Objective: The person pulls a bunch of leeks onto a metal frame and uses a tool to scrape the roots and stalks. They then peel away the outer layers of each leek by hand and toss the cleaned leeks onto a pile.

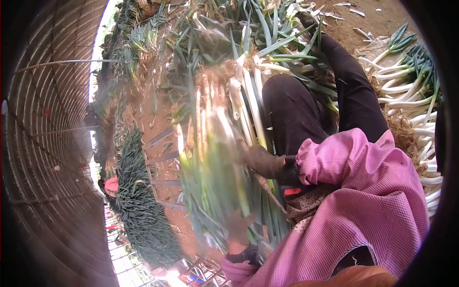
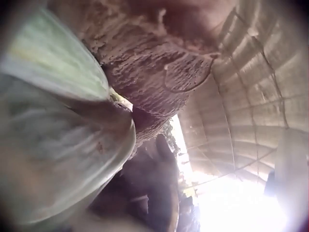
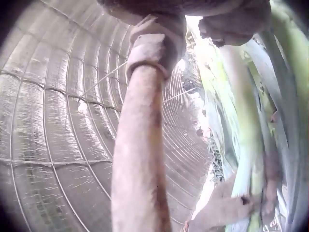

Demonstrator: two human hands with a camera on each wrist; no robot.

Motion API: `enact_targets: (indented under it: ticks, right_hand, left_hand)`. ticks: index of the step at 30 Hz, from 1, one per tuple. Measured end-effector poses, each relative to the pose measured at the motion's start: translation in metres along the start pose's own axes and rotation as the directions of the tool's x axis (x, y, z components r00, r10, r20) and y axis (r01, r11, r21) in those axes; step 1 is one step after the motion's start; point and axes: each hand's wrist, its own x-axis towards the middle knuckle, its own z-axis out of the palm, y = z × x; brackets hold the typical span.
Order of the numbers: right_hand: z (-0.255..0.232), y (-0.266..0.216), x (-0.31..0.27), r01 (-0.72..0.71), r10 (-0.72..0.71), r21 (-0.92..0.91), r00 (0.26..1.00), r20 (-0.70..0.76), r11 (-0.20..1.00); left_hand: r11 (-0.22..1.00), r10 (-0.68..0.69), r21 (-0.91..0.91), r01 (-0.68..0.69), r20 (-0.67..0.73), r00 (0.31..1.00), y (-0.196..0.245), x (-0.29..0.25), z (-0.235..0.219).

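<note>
My right hand (image 1: 265, 162), in a brown glove, grips a long wooden handle (image 3: 140, 145) that has a collar near the fingers. The handle slants across a bundle of leeks (image 1: 248, 112); the tool's working end is hidden. Lower in the head view, my left hand (image 1: 239, 228) is blurred among the green leek leaves (image 1: 210, 191). From the right wrist view, that hand holds the leek stalks (image 3: 248, 159) with its fingers across them. Close up in the left wrist view, its brown surface (image 2: 145, 72) lies against pale green leaves (image 2: 53, 58).
More leeks (image 1: 416, 95) lie in a row at the right, roots beside my black-trousered leg (image 1: 354, 81). Loose leaves (image 1: 267, 24) spread at the top. A large leafy pile (image 1: 138, 205) stands across the bare soil, near metal bars (image 1: 165, 155). A ribbed tunnel cover (image 1: 52, 143) arches overhead.
</note>
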Motion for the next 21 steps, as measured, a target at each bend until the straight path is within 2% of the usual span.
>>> enact_targets:
  ticks: [2, 4, 6, 8, 11, 17, 21]
  right_hand:
    - [-0.025, -0.019, 0.005, -0.064, 0.067, -0.052, 0.996, 0.055, 0.997]
    - [-0.03, -0.022, 0.007, -0.079, 0.087, -0.085, 0.992, 0.095, 0.993]
    - [-0.024, -0.011, 0.007, 0.031, -0.02, -0.103, 0.995, 0.099, 0.994]
    - [-0.019, -0.004, 0.008, 0.114, -0.102, -0.115, 0.989, 0.103, 0.987]
    - [-0.02, -0.006, 0.009, 0.083, -0.074, -0.062, 0.989, 0.126, 0.995]
    - [-0.029, -0.021, -0.004, -0.129, 0.101, 0.14, 0.977, 0.187, 0.982]
    - [-0.036, -0.031, -0.005, -0.295, 0.234, 0.279, 0.944, 0.23, 0.914]
  left_hand:
    - [0.973, -0.076, -0.211, 0.093, 0.09, 0.993, 0.013, -0.013, 0.004]
    - [0.912, -0.032, -0.404, 0.073, 0.108, 0.994, 0.021, -0.024, 0.015]
    - [0.833, -0.051, -0.539, 0.126, 0.152, 0.987, 0.019, -0.025, 0.018]
    - [0.752, -0.122, -0.613, 0.242, 0.232, 0.965, 0.008, -0.017, 0.017]
    - [0.612, -0.051, -0.744, 0.269, 0.302, 0.952, 0.001, -0.015, 0.017]
    - [0.566, -0.023, -0.784, 0.255, 0.294, 0.955, 0.012, -0.026, 0.019]
    - [0.66, 0.014, -0.735, 0.156, 0.219, 0.976, 0.021, -0.03, 0.015]
